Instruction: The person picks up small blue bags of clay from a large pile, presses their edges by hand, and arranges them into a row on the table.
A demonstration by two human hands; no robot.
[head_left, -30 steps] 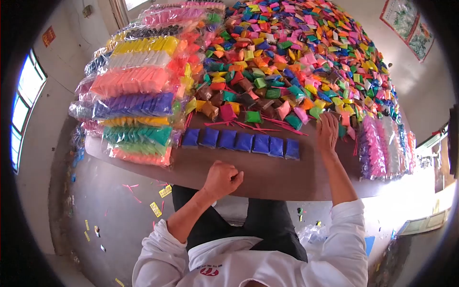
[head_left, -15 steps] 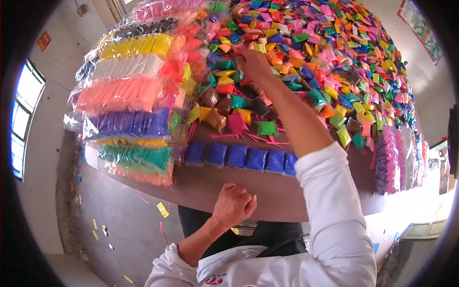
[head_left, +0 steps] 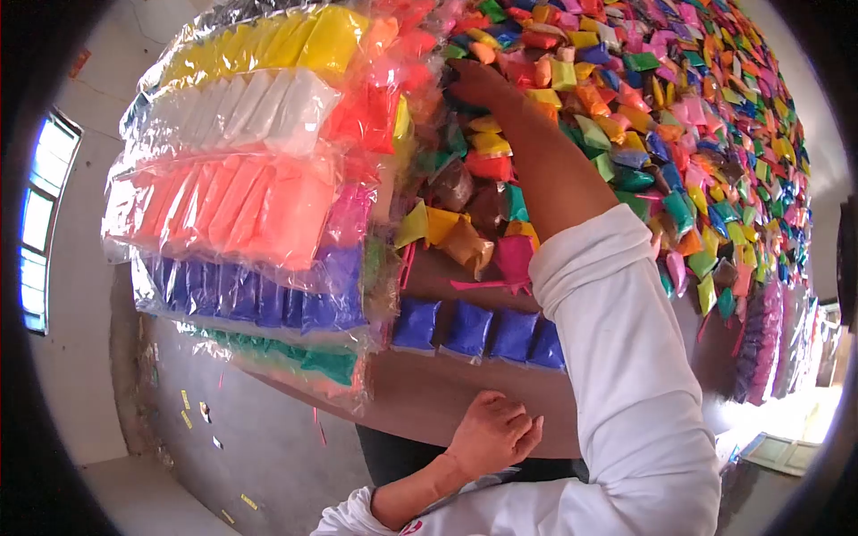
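Observation:
My right hand [head_left: 480, 86] reaches far over the table to the left edge of a large heap of small coloured packets [head_left: 617, 125]. Its fingers are in shadow beside a dark packet, so their grip is hidden. My left hand [head_left: 494, 435] is a loose fist at the near table edge, with nothing seen in it. Between the hands lies a row of blue packets [head_left: 467, 330], partly covered by my right sleeve. Nearer packets in the heap include a yellow packet [head_left: 490, 145], a brown packet [head_left: 451, 183] and a pink packet [head_left: 514, 259].
Clear bags of sorted packets are stacked at the left: yellow bag [head_left: 268, 45], white bag [head_left: 241, 112], coral bag [head_left: 232, 210], blue bag [head_left: 259, 290] and green bag [head_left: 286, 353]. Purple packets [head_left: 762, 344] stand at the right edge. Pink strips lie under the heap.
The view has shifted nearer the table and left stack. My right hand has moved slightly farther into the heap's left edge. My left hand stays curled near the table edge.

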